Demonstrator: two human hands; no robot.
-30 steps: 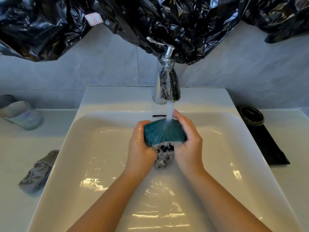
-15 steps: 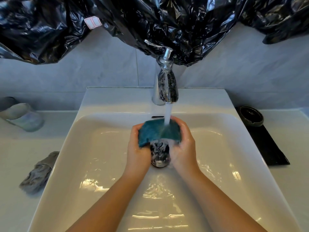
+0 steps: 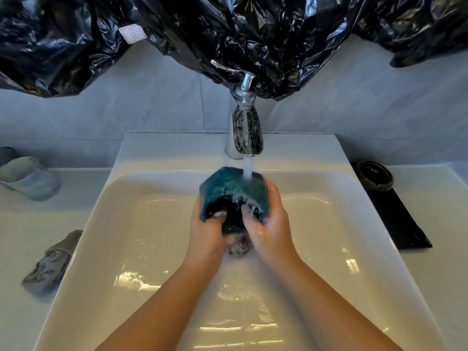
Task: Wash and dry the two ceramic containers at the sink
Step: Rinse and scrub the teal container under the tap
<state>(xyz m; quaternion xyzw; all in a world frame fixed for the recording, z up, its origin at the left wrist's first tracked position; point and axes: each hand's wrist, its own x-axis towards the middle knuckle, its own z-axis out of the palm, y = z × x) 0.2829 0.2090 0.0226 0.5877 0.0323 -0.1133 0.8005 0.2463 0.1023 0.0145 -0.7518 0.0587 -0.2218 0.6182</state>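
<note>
A teal ceramic container [image 3: 228,188] lies tilted under the running stream from the chrome faucet [image 3: 244,127], its dark mouth turned toward me. My left hand [image 3: 206,234] grips its left side with the thumb hooked into the opening. My right hand [image 3: 268,224] holds the right side, fingers curled over the wet rim. Both are over the middle of the white sink [image 3: 121,224]. A second dark round ceramic container [image 3: 375,174] sits on a black tray [image 3: 400,224] on the right counter.
A crumpled grey cloth [image 3: 50,264] lies on the left counter by the sink edge. A glass tumbler [image 3: 27,177] lies on its side at the far left. Black plastic sheeting [image 3: 228,34] hangs over the wall above the faucet. The drain [image 3: 239,247] shows beneath my hands.
The teal container has been turned so its opening now faces me, and my thumb and fingers have moved into its mouth. It stays under the stream.
</note>
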